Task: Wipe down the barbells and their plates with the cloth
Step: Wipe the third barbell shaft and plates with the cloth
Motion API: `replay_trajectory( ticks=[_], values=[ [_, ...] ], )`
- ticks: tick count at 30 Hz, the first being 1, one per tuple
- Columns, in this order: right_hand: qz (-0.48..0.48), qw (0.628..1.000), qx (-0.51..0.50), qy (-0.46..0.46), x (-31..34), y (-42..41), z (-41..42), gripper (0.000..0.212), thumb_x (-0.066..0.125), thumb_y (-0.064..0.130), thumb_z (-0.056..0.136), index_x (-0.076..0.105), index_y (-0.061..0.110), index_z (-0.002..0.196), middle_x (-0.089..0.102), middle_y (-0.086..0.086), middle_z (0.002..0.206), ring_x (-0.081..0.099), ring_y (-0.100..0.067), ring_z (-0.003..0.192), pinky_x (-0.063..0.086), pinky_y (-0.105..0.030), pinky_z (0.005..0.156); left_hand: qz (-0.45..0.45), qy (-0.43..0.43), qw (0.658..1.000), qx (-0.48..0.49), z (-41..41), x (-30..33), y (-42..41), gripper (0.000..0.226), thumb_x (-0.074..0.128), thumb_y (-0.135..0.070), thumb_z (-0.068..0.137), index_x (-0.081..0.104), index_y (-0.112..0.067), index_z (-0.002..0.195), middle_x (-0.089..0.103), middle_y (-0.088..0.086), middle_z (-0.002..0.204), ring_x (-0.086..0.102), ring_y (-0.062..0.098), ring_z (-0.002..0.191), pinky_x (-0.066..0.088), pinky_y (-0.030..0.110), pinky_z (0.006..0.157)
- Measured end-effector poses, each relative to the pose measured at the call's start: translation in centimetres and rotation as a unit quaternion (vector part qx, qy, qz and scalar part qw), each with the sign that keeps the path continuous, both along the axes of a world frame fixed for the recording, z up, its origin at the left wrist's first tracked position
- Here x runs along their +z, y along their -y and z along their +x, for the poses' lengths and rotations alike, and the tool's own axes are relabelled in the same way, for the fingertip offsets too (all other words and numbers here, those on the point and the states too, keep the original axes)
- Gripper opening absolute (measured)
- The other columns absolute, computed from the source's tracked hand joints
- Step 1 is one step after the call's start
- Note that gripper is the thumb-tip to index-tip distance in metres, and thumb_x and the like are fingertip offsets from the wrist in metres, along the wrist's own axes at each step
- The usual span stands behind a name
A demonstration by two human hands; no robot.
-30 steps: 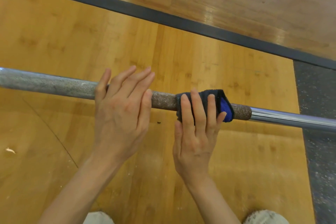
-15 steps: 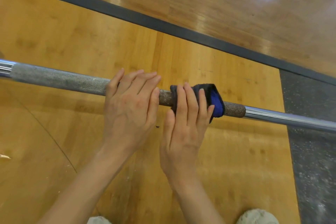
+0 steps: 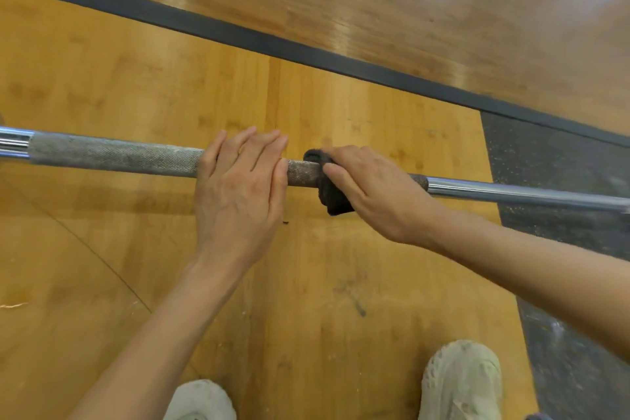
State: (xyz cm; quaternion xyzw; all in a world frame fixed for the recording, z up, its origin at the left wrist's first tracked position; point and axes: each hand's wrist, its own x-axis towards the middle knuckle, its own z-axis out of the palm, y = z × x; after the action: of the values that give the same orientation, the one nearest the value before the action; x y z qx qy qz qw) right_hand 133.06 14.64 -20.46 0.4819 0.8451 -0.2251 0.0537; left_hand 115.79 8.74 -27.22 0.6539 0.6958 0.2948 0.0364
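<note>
A steel barbell (image 3: 112, 155) runs across the view from left to right, knurled and chalky in the middle, smooth and shiny at the right. My left hand (image 3: 242, 187) lies over the knurled part with straight fingers resting on the bar. Just to its right, my right hand (image 3: 371, 187) wraps the dark cloth (image 3: 332, 196) round the bar and grips it. Part of the cloth hangs below the bar. No plates are in view.
Below the bar lies a yellow wooden platform (image 3: 102, 72), edged by a dark strip (image 3: 238, 34) with glossy wood floor beyond. Speckled black rubber matting (image 3: 559, 160) lies at the right. My two pale shoes (image 3: 460, 382) stand at the bottom.
My right hand has turned so its fingers point left along the bar, now covering the cloth's blue side. The forearm has swung out to the right. The left hand stays in place.
</note>
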Motion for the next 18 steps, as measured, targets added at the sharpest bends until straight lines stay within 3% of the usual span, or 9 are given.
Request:
replay_trajectory(
  ticks=[2,4,8,10,12,13,16,17,18],
  values=[
    [0.004,0.998,0.051,0.036,0.4,0.5,1.6,0.044,0.033,0.028,0.109,0.036,0.020,0.152,0.055,-0.001,0.136,0.049,-0.020,0.117,0.037,-0.037,0.105,0.000,-0.004,1.000,0.002,0.0,0.0,0.1,0.041,0.034,-0.028,0.107,0.064,-0.014,0.132,0.064,-0.003,0.134,0.050,0.021,0.131,0.012,0.029,0.120],
    [0.045,0.996,0.063,0.040,0.3,1.7,2.7,0.049,0.034,0.026,0.108,0.029,0.019,0.156,0.047,0.001,0.148,0.044,-0.019,0.128,0.034,-0.035,0.111,-0.008,-0.006,1.000,0.001,0.2,0.1,0.3,0.040,0.035,-0.027,0.107,0.063,-0.015,0.133,0.063,-0.003,0.134,0.049,0.021,0.132,0.012,0.029,0.120],
    [0.172,0.985,-0.012,-0.021,-2.2,3.1,1.6,0.047,0.024,0.036,0.108,0.055,0.013,0.135,0.060,-0.002,0.127,0.045,-0.025,0.134,0.020,-0.039,0.123,-0.013,-0.022,1.000,-0.007,0.2,0.1,0.5,0.040,0.034,-0.028,0.108,0.061,-0.014,0.135,0.062,-0.002,0.136,0.049,0.022,0.133,0.015,0.033,0.120],
    [0.221,0.972,-0.056,-0.057,-3.6,3.0,0.2,0.046,0.025,0.035,0.109,0.063,0.010,0.115,0.064,-0.003,0.107,0.057,-0.027,0.114,0.028,-0.040,0.119,-0.008,-0.041,0.999,-0.027,-0.4,0.0,0.8,0.042,0.033,-0.027,0.108,0.057,-0.012,0.139,0.061,0.000,0.137,0.049,0.023,0.133,0.018,0.035,0.119],
    [0.277,0.952,-0.105,-0.075,-4.8,2.9,-1.4,0.044,0.028,0.032,0.109,0.066,0.011,0.103,0.064,-0.002,0.093,0.057,-0.026,0.090,0.040,-0.037,0.100,-0.011,-0.065,0.997,-0.042,-0.9,0.0,1.0,0.044,0.032,-0.026,0.108,0.054,-0.011,0.143,0.060,0.003,0.139,0.050,0.026,0.133,0.020,0.039,0.119],
    [0.293,0.943,-0.138,-0.076,-5.0,3.2,-1.9,0.043,0.029,0.031,0.109,0.066,0.012,0.101,0.064,-0.002,0.093,0.057,-0.026,0.089,0.040,-0.036,0.098,-0.017,-0.074,0.996,-0.049,-0.9,0.0,1.0,0.045,0.031,-0.026,0.108,0.052,-0.010,0.144,0.060,0.003,0.140,0.050,0.026,0.133,0.020,0.040,0.119],
    [0.294,0.936,-0.174,-0.087,-6.2,5.0,-2.1,0.048,0.024,0.036,0.110,0.066,0.014,0.118,0.061,-0.003,0.118,0.053,-0.025,0.117,0.022,-0.040,0.121,-0.031,-0.083,0.995,-0.046,-1.0,0.3,1.2,0.047,0.029,-0.028,0.108,0.051,-0.010,0.145,0.059,0.003,0.141,0.050,0.028,0.134,0.019,0.041,0.120],
    [0.293,0.938,-0.162,-0.094,-6.4,5.5,-1.8,0.049,0.024,0.037,0.110,0.064,0.013,0.124,0.060,-0.004,0.122,0.051,-0.024,0.121,0.019,-0.041,0.123,-0.032,-0.087,0.995,-0.044,-1.0,0.2,1.2,0.047,0.029,-0.028,0.108,0.051,-0.011,0.146,0.059,0.003,0.142,0.050,0.027,0.134,0.018,0.041,0.120],
    [0.304,0.938,-0.142,-0.089,-6.5,5.4,-1.3,0.049,0.024,0.037,0.110,0.065,0.013,0.123,0.062,-0.004,0.118,0.052,-0.024,0.116,0.026,-0.042,0.120,-0.034,-0.091,0.994,-0.045,-1.0,0.2,1.3,0.047,0.029,-0.029,0.108,0.051,-0.011,0.146,0.058,0.002,0.142,0.049,0.027,0.135,0.018,0.040,0.120]
  ],
)
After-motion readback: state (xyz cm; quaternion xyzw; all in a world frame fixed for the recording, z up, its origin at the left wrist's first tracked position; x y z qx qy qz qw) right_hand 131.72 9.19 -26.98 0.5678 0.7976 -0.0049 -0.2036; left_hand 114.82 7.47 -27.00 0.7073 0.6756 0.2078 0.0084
